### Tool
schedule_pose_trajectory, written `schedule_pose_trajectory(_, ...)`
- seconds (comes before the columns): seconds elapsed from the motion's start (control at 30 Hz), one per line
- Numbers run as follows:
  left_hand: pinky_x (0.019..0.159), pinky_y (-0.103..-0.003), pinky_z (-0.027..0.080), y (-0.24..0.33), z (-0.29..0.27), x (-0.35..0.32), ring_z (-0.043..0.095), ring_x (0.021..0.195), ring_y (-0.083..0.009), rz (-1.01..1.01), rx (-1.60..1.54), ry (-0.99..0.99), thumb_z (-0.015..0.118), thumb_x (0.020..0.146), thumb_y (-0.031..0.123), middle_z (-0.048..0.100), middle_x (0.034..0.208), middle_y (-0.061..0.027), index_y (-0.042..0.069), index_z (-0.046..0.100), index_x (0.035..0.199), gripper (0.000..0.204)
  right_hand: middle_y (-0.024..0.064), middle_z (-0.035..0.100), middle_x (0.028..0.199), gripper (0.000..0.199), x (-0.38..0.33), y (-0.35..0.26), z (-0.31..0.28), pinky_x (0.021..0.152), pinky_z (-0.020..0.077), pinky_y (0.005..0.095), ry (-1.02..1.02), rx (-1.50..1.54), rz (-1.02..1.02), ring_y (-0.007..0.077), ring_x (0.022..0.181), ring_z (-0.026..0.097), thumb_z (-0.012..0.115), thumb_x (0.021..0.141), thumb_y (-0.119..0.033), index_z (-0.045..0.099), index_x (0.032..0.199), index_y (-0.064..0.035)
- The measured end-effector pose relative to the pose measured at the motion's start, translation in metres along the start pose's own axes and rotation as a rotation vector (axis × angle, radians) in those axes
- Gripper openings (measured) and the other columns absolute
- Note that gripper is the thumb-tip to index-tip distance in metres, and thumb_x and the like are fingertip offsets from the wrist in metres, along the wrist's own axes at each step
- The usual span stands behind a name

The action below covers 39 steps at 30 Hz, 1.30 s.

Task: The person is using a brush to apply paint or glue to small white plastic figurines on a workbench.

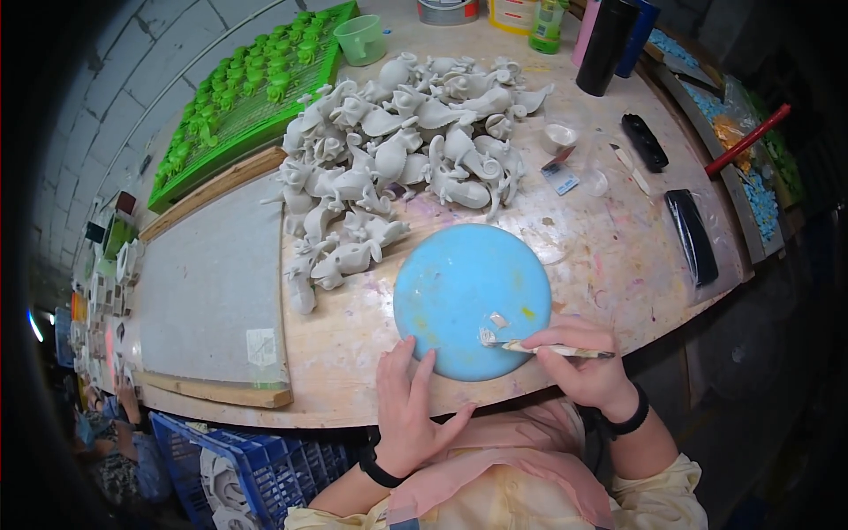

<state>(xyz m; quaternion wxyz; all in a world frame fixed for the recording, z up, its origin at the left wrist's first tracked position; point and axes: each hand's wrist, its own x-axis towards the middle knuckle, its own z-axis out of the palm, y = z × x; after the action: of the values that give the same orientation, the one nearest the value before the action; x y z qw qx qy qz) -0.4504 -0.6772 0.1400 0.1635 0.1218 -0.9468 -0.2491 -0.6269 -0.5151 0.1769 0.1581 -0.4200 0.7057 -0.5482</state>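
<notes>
At the lower right of the frame, the right hand [579, 364] bends at the wrist and points left, its grip closed pen-like around a slim pale-handled tool [570, 352]. The tool lies nearly level, its tip at a small white crumbly dab [486, 337] on a flat, round, light-blue disc [468, 274] at lower centre. A small pale flake [498, 319] lies just beyond the dab. The left hand [408, 408], at lower centre, has a wide, spread grip: two fingertips rest at the disc's lower-left rim, thumb stretched rightward. Each wrist wears a black band.

Farther off, a heap of matte grey-white animal-like figurines [397, 155] covers the upper-centre part of the wooden desk [618, 265]. At upper right lies a small blue-and-white printed card [563, 180], its print too small to read. At the top edge, a green bottle [546, 31] and a yellow-and-white tub [512, 15] carry labels, also unreadable.
</notes>
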Motion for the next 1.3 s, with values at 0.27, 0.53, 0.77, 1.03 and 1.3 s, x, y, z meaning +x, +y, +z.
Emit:
schedule_pose_trajectory(0.27,0.101,-0.057,0.028,-0.0008,0.0018,0.0003,0.036,0.12,-0.0452,0.006,0.003,0.005,0.076,0.067,0.033,0.034,0.133,-0.0291,-0.002,0.042,0.127,0.078,0.011,0.065,0.079,0.014,-0.0018,0.0027,-0.0037,0.062,0.0474,0.0258,0.066,0.03,0.0,0.019,0.069,0.063,0.061,0.075,0.002,0.068,0.087,-0.0005)
schedule_pose_trajectory(0.53,0.1,-0.057,0.028,-0.0003,0.0013,0.0004,0.036,0.12,-0.0455,0.004,0.007,0.003,0.076,0.067,0.033,0.034,0.132,-0.0291,-0.002,0.041,0.127,0.078,0.0115,0.066,0.08,0.014,-0.0004,-0.0008,-0.0034,0.064,0.0482,0.0268,0.045,-0.005,-0.01,0.0199,0.071,0.064,0.061,0.076,0.002,0.068,0.087,-0.0007)
schedule_pose_trajectory(0.77,0.101,-0.052,0.029,0.0006,0.001,0.0011,0.037,0.119,-0.0455,0.004,-0.005,0.002,0.078,0.063,0.025,0.033,0.133,-0.0304,-0.003,0.041,0.126,0.078,0.0114,0.065,0.079,0.014,-0.0004,0.0005,-0.0017,0.061,0.0476,0.0259,0.102,0.004,-0.028,0.0186,0.068,0.063,0.06,0.076,0.004,0.068,0.087,-0.0007)
schedule_pose_trajectory(1.03,0.101,-0.057,0.028,0.0002,0.0011,0.0002,0.036,0.12,-0.0455,0.002,-0.001,0.009,0.076,0.066,0.033,0.034,0.133,-0.0288,-0.001,0.042,0.127,0.078,0.0108,0.066,0.08,0.015,-0.0014,-0.0009,-0.0022,0.06,0.0471,0.0262,0.043,-0.026,-0.019,0.0183,0.068,0.062,0.061,0.075,0.003,0.069,0.087,-0.0012)
schedule_pose_trajectory(1.3,0.102,-0.054,0.027,-0.0001,-0.0001,-0.0001,0.037,0.119,-0.0451,0.006,0.003,0.007,0.077,0.064,0.027,0.033,0.133,-0.031,-0.003,0.041,0.126,0.078,0.0108,0.065,0.078,0.016,-0.0008,-0.0018,-0.0018,0.059,0.0466,0.0272,0.06,-0.039,-0.023,0.0181,0.066,0.061,0.062,0.074,0.003,0.069,0.088,-0.0013)
